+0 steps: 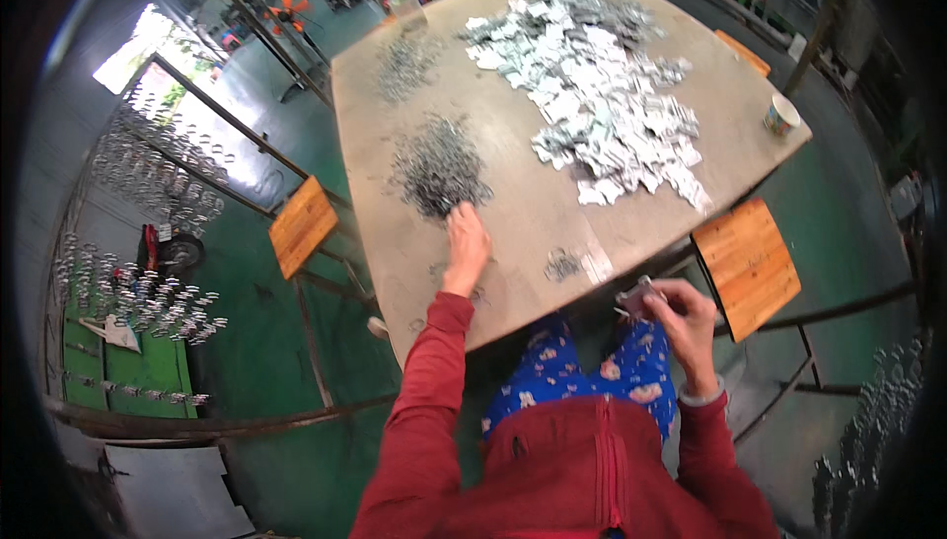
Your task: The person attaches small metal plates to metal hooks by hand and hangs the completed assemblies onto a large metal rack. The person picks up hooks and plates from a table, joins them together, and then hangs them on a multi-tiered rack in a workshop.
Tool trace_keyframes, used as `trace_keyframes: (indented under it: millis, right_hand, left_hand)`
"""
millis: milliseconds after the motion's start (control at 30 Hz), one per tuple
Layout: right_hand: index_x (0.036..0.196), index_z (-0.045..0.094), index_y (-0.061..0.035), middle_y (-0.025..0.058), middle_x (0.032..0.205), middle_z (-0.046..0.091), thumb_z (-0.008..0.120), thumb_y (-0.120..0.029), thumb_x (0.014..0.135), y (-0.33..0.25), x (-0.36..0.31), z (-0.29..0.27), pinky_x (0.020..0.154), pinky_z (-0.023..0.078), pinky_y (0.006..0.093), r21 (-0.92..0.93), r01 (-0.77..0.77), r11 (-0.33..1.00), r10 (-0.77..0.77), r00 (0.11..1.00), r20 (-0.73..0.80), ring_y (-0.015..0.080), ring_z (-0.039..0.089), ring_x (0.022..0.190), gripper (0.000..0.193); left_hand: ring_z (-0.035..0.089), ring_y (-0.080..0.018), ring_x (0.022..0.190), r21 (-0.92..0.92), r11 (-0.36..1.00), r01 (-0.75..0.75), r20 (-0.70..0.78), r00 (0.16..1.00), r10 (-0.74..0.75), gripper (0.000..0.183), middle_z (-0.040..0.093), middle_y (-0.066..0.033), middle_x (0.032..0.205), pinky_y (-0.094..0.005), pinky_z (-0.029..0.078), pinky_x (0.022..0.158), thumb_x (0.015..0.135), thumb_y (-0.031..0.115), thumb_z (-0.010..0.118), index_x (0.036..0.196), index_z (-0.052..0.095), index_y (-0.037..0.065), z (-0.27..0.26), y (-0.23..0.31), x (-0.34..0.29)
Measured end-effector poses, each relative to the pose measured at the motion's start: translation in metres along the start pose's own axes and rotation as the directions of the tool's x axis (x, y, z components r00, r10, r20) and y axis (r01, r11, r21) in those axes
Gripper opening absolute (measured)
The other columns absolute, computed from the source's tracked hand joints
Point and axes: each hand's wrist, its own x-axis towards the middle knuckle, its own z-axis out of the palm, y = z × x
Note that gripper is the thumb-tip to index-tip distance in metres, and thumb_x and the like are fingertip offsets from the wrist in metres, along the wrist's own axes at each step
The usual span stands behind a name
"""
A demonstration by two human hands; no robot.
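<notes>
My left hand [469, 243] reaches over the table with its fingertips bunched at the near edge of a pile of small dark wire pieces [439, 164]. What lies between those fingertips is hidden. Just off the table's near edge, above my lap, my right hand [686, 320] pinches a small metal part [636, 300] with short pale prongs, between thumb and fingers. A small cluster of wire pieces [563, 264] lies by the near edge, beside a pale strip [597, 265] on the tabletop.
A large heap of flat silvery-white pieces [602, 95] covers the table's [523, 223] right half. Thinner wire pieces [406, 66] lie far left. A paper cup [781, 115] stands near the right corner. Wooden stools [750, 268] flank the table; racks of hanging metal parts [148, 283] stand left.
</notes>
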Motion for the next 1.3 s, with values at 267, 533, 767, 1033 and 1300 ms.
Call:
trace_keyframes:
  millis: [267,533,767,1033,1300]
  right_hand:
    - [0.094,0.062,0.0051,0.0063,0.079,0.066,0.062,0.0,0.082,0.005,0.003,0.0,0.063,0.05,0.0216,0.064,-0.021,0.998,0.018,0.999,0.047,0.0096,0.062,0.07,0.013]
    - [0.093,0.064,0.0027,0.0051,0.08,0.066,0.064,-0.002,0.081,0.018,-0.009,0.006,0.064,0.05,0.0213,0.04,-0.057,0.998,0.056,0.998,0.025,0.0083,0.061,0.072,0.013]
    - [0.094,0.064,0.0019,0.005,0.08,0.066,0.065,-0.002,0.081,0.025,-0.014,-0.001,0.065,0.05,0.022,0.027,-0.027,0.999,0.027,1.0,-0.005,0.0079,0.061,0.072,0.013]
    - [0.089,0.066,-0.0014,0.009,0.076,0.064,0.069,0.002,0.072,0.029,-0.005,0.005,0.058,0.047,0.0274,-0.295,0.341,0.893,-0.368,0.929,-0.039,0.0191,0.061,0.065,0.018]
    - [0.093,0.066,0.0011,0.0093,0.08,0.066,0.064,-0.005,0.08,0.047,0.037,-0.031,0.071,0.05,0.0278,-0.039,-0.022,0.999,0.008,0.947,-0.32,0.0167,0.063,0.078,0.015]
  left_hand:
    - [0.06,-0.0142,0.068,-0.6,0.629,0.495,0.488,0.849,-0.203,0.02,0.062,-0.0111,0.085,-0.0284,0.05,0.063,0.091,0.01,0.05,0.102,0.057,-0.005,-0.06,0.087,0.009]
    - [0.057,-0.0098,0.08,-0.718,0.073,0.692,0.695,0.708,0.124,0.013,0.06,-0.0032,0.088,-0.0227,0.047,0.074,0.089,0.008,0.058,0.095,0.061,-0.003,-0.108,0.186,-0.034]
    - [0.054,-0.0076,0.088,-0.703,-0.006,0.711,0.699,0.693,0.178,0.016,0.058,-0.0011,0.096,-0.0219,0.044,0.079,0.088,0.013,0.06,0.097,0.061,0.0,-0.091,0.2,-0.038]
    - [0.053,-0.0073,0.087,-0.741,0.039,0.671,0.672,0.74,0.031,0.014,0.058,-0.0018,0.093,-0.0207,0.043,0.079,0.091,0.011,0.055,0.097,0.059,-0.001,-0.092,0.218,-0.042]
    - [0.058,-0.0138,0.092,-0.847,0.312,0.431,0.465,0.884,0.043,0.011,0.063,-0.0099,0.097,-0.0257,0.045,0.084,0.091,0.0,0.048,0.099,0.055,-0.003,-0.091,0.22,-0.057]
